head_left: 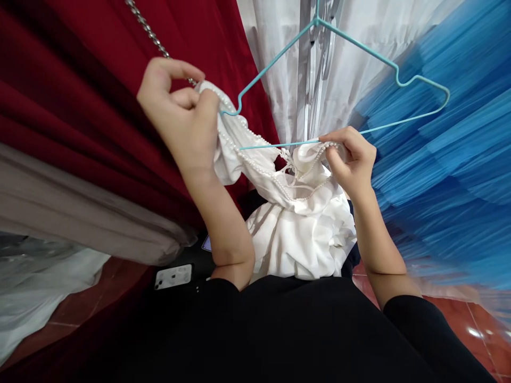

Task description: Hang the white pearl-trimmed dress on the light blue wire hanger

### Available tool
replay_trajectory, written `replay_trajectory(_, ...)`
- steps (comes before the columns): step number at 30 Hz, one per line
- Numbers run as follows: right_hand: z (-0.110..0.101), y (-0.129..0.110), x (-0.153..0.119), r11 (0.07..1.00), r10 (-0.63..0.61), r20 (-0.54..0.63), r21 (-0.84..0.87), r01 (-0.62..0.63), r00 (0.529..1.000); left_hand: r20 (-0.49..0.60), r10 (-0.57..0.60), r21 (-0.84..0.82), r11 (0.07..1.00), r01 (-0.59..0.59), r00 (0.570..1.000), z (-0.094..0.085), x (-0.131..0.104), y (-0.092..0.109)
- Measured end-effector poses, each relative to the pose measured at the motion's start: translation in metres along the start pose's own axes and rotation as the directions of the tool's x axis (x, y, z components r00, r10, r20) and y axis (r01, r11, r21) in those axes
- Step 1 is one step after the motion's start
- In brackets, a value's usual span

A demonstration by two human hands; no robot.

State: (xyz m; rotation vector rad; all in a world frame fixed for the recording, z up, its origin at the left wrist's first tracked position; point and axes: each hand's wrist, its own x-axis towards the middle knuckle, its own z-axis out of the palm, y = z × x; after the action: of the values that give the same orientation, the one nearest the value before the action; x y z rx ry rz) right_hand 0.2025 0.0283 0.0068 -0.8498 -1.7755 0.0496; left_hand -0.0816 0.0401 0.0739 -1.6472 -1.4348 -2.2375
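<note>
A white dress point(303, 234) with pearl-beaded edging hangs bunched between my hands, its lower part gathered in front of my body. My left hand point(179, 106) is closed on one shoulder of the dress, where the left end of a light-blue wire hanger point(275, 57) sits inside the cloth. Fingers of my right hand point(351, 159) pinch the other pearl-trimmed shoulder at the hanger's bottom bar. The hanger's right end sticks out bare, beyond the dress. Its hook runs out of the top of the view.
Dark red drapery point(191, 32) fills the left, with a beaded chain point(146, 24) before it. Blue tulle point(447, 159) hangs close on the right. White cloth point(275, 48) and metal poles point(309, 80) stand behind the hanger. A phone point(173, 276) lies low at left.
</note>
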Motion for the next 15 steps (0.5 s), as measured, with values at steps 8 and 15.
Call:
replay_trajectory(8,0.007,0.015,-0.003,0.994,-0.097,-0.037,0.055,0.099,0.995,0.241,0.023,-0.5,0.86,0.104,0.97,-0.004,-0.049,0.052)
replay_trajectory(15,0.011,0.014,-0.001,0.983,-0.142,-0.05,0.109,0.146,0.989,0.68,-0.469,-0.182,0.638,0.749,0.564,0.026,-0.114,0.015)
